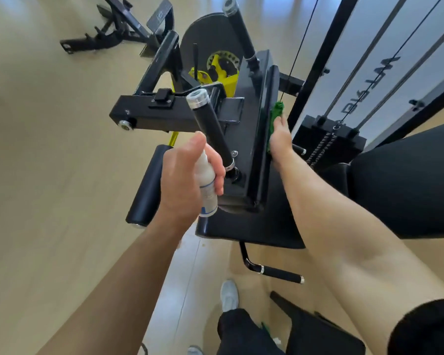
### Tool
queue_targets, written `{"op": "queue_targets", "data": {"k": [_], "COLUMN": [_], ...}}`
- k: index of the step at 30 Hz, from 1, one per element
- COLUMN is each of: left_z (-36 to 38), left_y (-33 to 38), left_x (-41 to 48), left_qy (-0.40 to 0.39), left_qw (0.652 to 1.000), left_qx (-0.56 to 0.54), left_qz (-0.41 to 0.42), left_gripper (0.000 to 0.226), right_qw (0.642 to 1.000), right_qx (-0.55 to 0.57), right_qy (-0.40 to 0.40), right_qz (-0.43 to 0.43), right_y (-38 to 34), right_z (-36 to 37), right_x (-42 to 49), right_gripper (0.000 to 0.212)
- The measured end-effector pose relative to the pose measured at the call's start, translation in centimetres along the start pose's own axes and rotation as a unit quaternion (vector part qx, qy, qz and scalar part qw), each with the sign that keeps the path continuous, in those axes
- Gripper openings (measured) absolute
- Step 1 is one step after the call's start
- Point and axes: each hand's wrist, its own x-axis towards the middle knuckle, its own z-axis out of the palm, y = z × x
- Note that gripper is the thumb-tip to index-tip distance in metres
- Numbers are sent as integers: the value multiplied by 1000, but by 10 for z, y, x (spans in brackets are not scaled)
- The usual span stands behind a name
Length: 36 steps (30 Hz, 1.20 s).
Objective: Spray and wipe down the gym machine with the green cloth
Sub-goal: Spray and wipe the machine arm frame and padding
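Note:
The black gym machine (249,139) fills the middle of the head view, with yellow parts at its pivot and two black grip handles. My left hand (187,175) grips a small white spray bottle (207,185) upright, thumb up near its top, just left of the nearer handle (210,129). My right hand (281,139) presses the green cloth (276,112) against the right face of the upright black pad (263,124). Most of the cloth is hidden behind my hand and the pad's edge.
The weight stack (328,142) with cables and guide rods stands to the right. A black seat pad (408,180) is at the right edge. A roller pad (149,185) sticks out at lower left. Another black frame (118,29) lies on the beige floor (49,149) at top left.

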Motion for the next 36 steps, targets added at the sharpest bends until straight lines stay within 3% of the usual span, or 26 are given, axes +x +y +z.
{"op": "queue_targets", "data": {"k": [5, 7, 11, 13, 17, 19, 21, 23, 25, 29, 36], "left_z": [-26, -36, -60, -76, -117, -144, -177, -213, -245, -285, -311], "left_y": [2, -2, -11, -16, -20, -22, -26, -33, -43, -62, -93], "left_x": [4, 3, 3, -1, -16, -26, -35, -43, -48, -41, 15], "left_qy": [31, 36, 40, 26, -6, -33, -59, -65, -65, -70, -84], "left_qw": [1000, 999, 998, 999, 997, 995, 992, 989, 988, 981, 975], "left_qx": [1, 10, 14, 18, 49, 75, 92, 100, 105, 108, 103], "left_qz": [-3, -8, -38, -44, -60, -64, -70, -83, -96, -146, -176], "left_gripper": [57, 57, 58, 57, 57, 58, 58, 58, 59, 62, 58], "right_qw": [999, 998, 994, 985, 939, 887, 846, 830, 839, 866, 865], "right_qx": [23, 33, 39, 62, 150, 229, 298, 326, 331, 357, 384], "right_qy": [16, 29, 91, 160, 308, 393, 419, 418, 386, 320, 203], "right_qz": [35, 44, 39, 29, 23, 77, 143, 175, 195, 142, 252], "right_y": [23, 31, 48, 58, 62, 58, 52, 45, 39, 51, 159], "right_z": [-4, -6, -2, 9, 54, 73, 93, 115, 138, 187, 228], "right_x": [-32, -69, -133, -163, -195, -193, -197, -204, -218, -254, -273], "right_gripper": [58, 53, 47, 45, 54, 53, 49, 48, 41, 21, 38]}}
